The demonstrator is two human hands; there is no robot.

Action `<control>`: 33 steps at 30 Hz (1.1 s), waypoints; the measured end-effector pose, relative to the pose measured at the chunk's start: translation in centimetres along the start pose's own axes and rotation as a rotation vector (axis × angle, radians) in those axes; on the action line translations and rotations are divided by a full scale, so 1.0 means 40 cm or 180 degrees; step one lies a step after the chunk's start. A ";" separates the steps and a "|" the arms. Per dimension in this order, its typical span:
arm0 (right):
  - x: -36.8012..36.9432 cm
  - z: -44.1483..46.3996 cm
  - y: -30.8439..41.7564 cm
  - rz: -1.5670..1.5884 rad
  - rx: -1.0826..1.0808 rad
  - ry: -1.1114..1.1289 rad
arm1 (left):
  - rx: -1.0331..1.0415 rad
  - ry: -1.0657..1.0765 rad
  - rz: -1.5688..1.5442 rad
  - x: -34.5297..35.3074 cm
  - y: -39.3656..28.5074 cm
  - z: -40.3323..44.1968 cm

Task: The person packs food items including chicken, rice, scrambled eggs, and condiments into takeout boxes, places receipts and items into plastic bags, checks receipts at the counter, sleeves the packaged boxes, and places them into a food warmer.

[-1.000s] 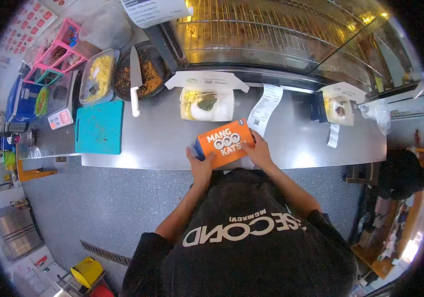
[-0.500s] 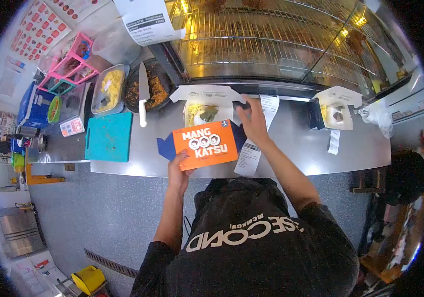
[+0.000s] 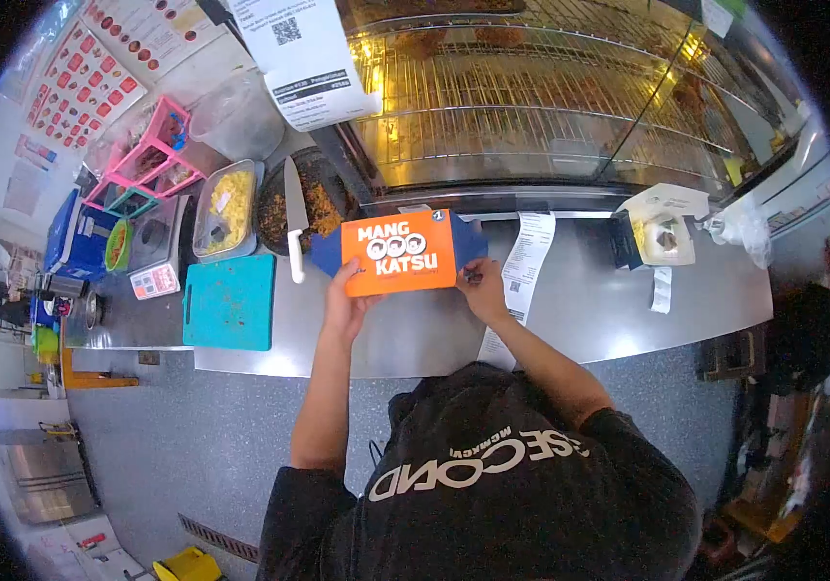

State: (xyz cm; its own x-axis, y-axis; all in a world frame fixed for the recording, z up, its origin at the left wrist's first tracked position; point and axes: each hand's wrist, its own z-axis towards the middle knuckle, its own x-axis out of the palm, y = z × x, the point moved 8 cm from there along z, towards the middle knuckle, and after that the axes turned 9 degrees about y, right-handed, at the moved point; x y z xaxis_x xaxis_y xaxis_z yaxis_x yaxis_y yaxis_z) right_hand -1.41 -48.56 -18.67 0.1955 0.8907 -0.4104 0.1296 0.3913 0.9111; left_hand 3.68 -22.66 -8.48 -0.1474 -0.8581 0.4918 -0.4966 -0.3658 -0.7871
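Note:
An orange and blue carton sleeve (image 3: 399,254), printed "MANG KATSU", is held up over the counter with its blue side flaps spread. My left hand (image 3: 347,290) grips its lower left part, thumb on the orange face. At its right end my right hand (image 3: 481,287) has its fingers curled against the blue flap. Behind the sleeve the white food box is almost wholly hidden. A long printed receipt (image 3: 525,259) lies just right of my right hand, running down toward the counter's edge.
On the left are a teal cutting board (image 3: 229,302), a knife (image 3: 295,218) over a pan of brown crumbs (image 3: 323,198), and a tub of yellow food (image 3: 227,208). An open food box (image 3: 663,235) stands at right. A wire-shelved glass cabinet (image 3: 521,107) lines the back.
The sleeve has moved away from my body and now covers the white food box. My right hand let go of the sleeve, reached toward the box, and is back at the right flap.

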 end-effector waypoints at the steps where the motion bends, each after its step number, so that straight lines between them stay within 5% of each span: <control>1: 0.009 0.007 -0.035 0.0366 0.0158 -0.0115 | -0.0029 -0.0036 0.0052 -0.022 0.026 0.037; 6: 0.031 0.013 -0.082 0.1345 0.0749 -0.0101 | -0.0278 -0.0840 0.1749 -0.083 0.058 0.086; 9: 0.059 0.012 -0.079 0.2197 0.1251 0.0448 | 0.0045 -0.0986 0.1817 -0.157 0.124 0.144; 12: 0.051 0.015 -0.037 0.2883 0.1331 0.0216 | -0.0186 -0.0809 0.0554 -0.061 0.137 0.108; 16: 0.057 0.019 -0.042 0.3125 0.1278 0.0202 | -0.0148 -0.0362 0.0301 -0.085 0.174 0.165; 21: -0.224 -0.089 0.094 -0.0263 -0.0195 -0.1907 | 0.0447 -0.1217 -0.0020 -0.113 0.116 0.054; 23: -0.323 -0.106 0.118 -0.1702 -0.0119 -0.2002 | 0.0658 -0.1892 0.0101 -0.135 0.115 -0.008; 24: -0.351 -0.087 0.041 -0.0990 0.0219 -0.1938 | 0.0747 -0.2235 0.0183 -0.146 0.125 -0.048; 26: -0.357 -0.035 -0.127 0.0443 0.0855 -0.1775 | 0.0896 -0.1727 0.0916 -0.094 0.159 -0.063; 29: -0.320 -0.012 -0.104 0.1592 0.1048 -0.0413 | 0.0837 -0.0302 0.2206 -0.015 0.277 -0.011; 33: -0.321 -0.110 0.130 0.0749 0.0091 -0.0171 | 0.0390 0.0983 0.2520 0.228 0.293 -0.073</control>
State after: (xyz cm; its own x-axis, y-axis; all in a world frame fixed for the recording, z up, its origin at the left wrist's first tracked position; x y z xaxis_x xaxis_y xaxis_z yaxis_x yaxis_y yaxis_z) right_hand -7.52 -56.94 -8.50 0.2748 0.9427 -0.1890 0.1017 0.1670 0.9807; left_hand -5.99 -33.71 -12.12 -0.6467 -0.7470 -0.1541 -0.0560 0.2480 -0.9671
